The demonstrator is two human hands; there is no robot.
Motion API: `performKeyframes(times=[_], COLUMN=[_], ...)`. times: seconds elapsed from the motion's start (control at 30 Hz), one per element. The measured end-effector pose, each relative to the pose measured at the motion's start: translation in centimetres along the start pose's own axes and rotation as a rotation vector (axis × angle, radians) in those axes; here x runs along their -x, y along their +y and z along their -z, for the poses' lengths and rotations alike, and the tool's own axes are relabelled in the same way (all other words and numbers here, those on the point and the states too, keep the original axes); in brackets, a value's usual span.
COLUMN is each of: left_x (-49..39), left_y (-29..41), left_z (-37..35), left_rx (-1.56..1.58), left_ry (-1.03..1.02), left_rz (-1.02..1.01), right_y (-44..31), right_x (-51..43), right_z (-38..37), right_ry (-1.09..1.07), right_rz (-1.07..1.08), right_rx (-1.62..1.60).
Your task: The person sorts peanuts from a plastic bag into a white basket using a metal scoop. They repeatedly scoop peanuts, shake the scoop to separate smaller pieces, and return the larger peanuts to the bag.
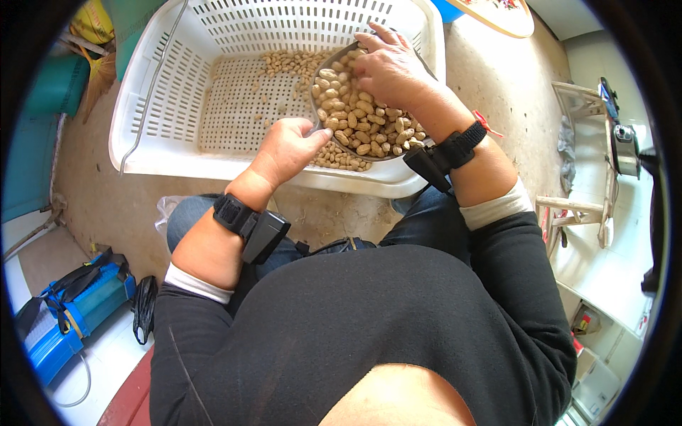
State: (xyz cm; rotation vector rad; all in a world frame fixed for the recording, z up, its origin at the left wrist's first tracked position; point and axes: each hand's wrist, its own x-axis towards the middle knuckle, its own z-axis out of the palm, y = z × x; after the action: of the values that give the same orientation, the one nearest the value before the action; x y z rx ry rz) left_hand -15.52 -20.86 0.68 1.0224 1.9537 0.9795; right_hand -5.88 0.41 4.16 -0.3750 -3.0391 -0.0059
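A white perforated plastic basket [160,90] lies before me with loose unshelled peanuts [290,62] on its floor, mostly at its right side. Over that side sits a dark-rimmed shallow bowl [318,72] heaped with larger unshelled peanuts [362,125]. My left hand [290,141] grips the bowl's near left rim, thumb on top. Across the bowl's far part reaches my right hand [386,66], its fingers bent over the peanuts and towards the far rim. What lies under its palm is hidden, so I cannot tell whether it holds any.
A wire handle [154,88] crosses the basket's left end. Wooden stools [581,213] stand at right, near a metal pot [626,149]. A blue backpack sprayer [80,314] and a black plastic bag [144,309] are at lower left. A broom [99,74] leans at upper left.
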Motion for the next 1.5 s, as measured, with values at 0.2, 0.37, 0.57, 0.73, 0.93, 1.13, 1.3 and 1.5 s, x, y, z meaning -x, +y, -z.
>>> performKeyframes(times=[0.2,0.37,0.57,0.73,0.93,1.13,1.3,1.5], left_x=[0.0,0.1,-0.1,-0.5,-0.7,-0.9,-1.0,-1.2], left_y=[-0.1,0.8,0.2,-0.3,0.2,-0.2,-0.3,-0.3], left_z=[-0.2,-0.3,-0.2,-0.8,-0.8,-1.0,-1.0,-1.3], left_rx=[0.023,0.044,0.097,0.084,0.092,0.096,0.101,0.125], left_ry=[0.038,0.054,0.011,0.057,0.04,0.057,0.042,0.037], left_rz=[-0.006,-0.011,0.04,-0.017,-0.031,-0.034,-0.025,0.026], right_y=[-0.5,-0.8,0.9,2.4,3.5,11.1,19.0,16.7], right_x=[-0.8,-1.2,-0.6,0.2,1.3,2.9,5.6,6.6], right_z=[-1.7,-2.6,-1.1,1.0,2.3,1.4,-3.0,-1.9], right_ry=[0.05,0.108,0.246,0.225,0.145,0.535,0.668,0.291], right_rz=[-0.011,-0.082,-0.105,-0.294,-0.392,-0.469,-0.597,-0.723], right_rx=[0.035,-0.081,-0.336,-1.152,-1.766,-1.501,-0.374,-0.273])
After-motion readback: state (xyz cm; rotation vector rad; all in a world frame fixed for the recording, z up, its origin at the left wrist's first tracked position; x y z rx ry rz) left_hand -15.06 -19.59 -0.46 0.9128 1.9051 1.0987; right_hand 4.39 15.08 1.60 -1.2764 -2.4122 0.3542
